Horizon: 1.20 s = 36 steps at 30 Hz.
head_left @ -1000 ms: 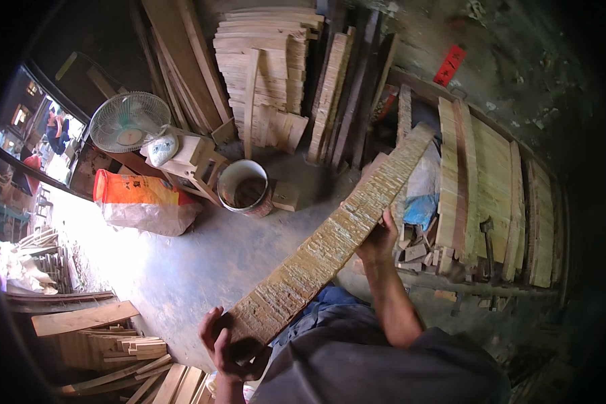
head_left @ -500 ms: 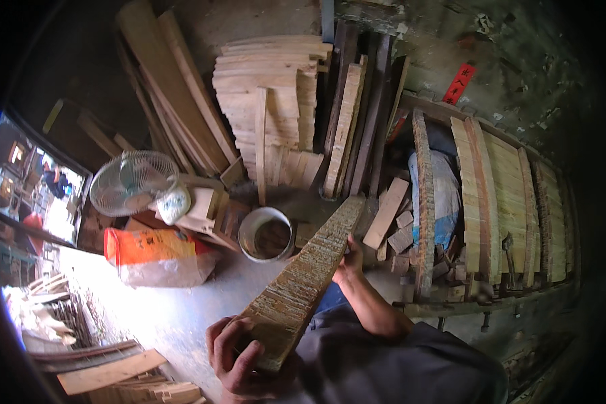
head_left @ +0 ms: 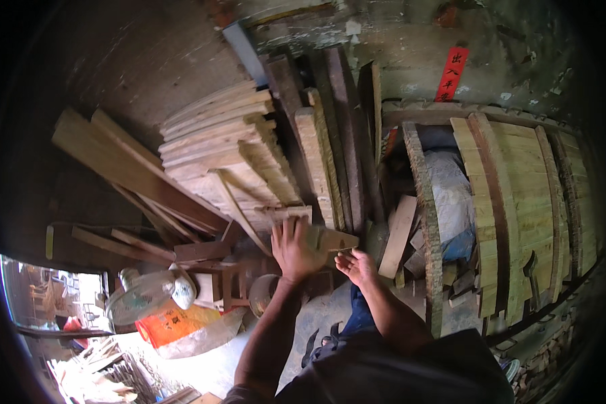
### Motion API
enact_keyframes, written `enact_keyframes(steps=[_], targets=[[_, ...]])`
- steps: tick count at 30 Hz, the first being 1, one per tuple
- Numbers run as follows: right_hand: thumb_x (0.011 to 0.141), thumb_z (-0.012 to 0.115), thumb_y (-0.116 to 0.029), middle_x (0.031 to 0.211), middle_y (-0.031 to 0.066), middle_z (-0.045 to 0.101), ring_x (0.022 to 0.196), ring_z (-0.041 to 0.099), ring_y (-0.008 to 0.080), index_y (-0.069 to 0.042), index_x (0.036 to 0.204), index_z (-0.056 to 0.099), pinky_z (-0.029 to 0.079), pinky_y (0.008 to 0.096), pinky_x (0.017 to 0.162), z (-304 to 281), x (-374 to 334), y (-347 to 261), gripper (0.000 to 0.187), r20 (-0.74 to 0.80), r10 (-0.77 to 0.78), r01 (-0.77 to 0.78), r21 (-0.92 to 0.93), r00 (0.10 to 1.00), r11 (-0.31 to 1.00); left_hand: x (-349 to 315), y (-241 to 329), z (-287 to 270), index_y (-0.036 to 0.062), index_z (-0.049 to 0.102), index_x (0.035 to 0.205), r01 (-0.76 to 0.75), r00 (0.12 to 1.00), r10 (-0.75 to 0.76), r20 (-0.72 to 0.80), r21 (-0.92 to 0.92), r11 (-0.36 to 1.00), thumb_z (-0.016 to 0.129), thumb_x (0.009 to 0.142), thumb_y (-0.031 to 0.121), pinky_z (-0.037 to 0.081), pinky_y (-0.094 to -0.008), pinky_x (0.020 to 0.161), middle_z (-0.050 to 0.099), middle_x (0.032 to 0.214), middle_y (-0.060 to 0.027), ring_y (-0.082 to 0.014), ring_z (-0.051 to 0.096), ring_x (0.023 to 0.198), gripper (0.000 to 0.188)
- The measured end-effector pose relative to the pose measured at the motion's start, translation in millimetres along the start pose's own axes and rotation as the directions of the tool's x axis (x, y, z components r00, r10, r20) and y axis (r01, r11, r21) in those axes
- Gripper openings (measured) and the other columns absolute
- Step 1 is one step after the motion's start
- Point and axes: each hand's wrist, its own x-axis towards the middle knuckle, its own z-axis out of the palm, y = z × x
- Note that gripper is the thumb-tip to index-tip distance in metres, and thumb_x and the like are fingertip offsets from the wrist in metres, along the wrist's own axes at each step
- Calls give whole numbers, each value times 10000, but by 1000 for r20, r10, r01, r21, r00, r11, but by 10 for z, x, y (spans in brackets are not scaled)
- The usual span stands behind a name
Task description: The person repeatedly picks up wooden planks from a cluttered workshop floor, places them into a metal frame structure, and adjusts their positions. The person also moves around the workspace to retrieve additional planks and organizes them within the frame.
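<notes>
A brown wooden board (head_left: 337, 241) stands in front of the dark upright planks, one end facing me. My left hand (head_left: 295, 250) is stretched out against its left part, fingers spread and a little blurred; the hand hides much of the board. Just below the board's right end is my right hand (head_left: 358, 266), palm turned up, with half-curled fingers apart. Whether its fingertips touch the board's edge I cannot tell. Behind the hands leans a stack of pale boards (head_left: 212, 151), a thin strip (head_left: 239, 212) propped against it.
Long planks (head_left: 141, 172) lean at the left. Below them are a fan (head_left: 138, 296), an orange and white sack (head_left: 182, 326) and a round bucket (head_left: 262, 295). On the right stands a wooden rack (head_left: 424, 222) with pale panels (head_left: 522, 202) and a wrench (head_left: 532, 279).
Both hands have moved forward toward the stacked wood; earlier they held a rough-faced plank close to my body. The left hand has opened out. The view has turned and shifted.
</notes>
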Motion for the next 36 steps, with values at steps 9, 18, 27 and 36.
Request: enact_keyframes(steps=[9,18,27,36], targets=[[975,566,-192,1030,158,672,930,658,318,-80,1038,576,541,470,862,-905,-686,-1229,129,-203,-188,185,-34,961,982,2033,-315,1029,50,450,1451,144,916,-120,382,-36,989,732,776,421,271,-480,1175,366,1549,-138,-421,291,1418,820],[902,566,-153,957,144,660,809,698,335,-79,1152,536,586,444,645,-2004,-1213,-897,262,-436,-344,233,-289,832,929,2171,102,-216,66,686,1199,33,944,235,233,-772,635,722,889,223,506,-354,964,705,1185,-114,-204,639,1130,349],[868,626,-90,916,177,691,713,699,274,57,1281,540,580,375,597,-2197,-1600,135,446,-292,-499,169,-704,816,689,815,274,-3076,99,721,1062,-286,709,486,-511,-838,-465,709,865,213,567,-391,861,723,1049,-116,-234,691,991,228],[848,651,-268,932,167,720,869,685,260,-7,998,711,546,403,757,-2074,-2085,1002,307,149,-576,-125,-904,804,-409,-1,20,-3198,72,703,1040,-98,629,626,-461,-846,-524,676,849,160,555,-377,838,705,1019,-119,-226,671,949,212]])
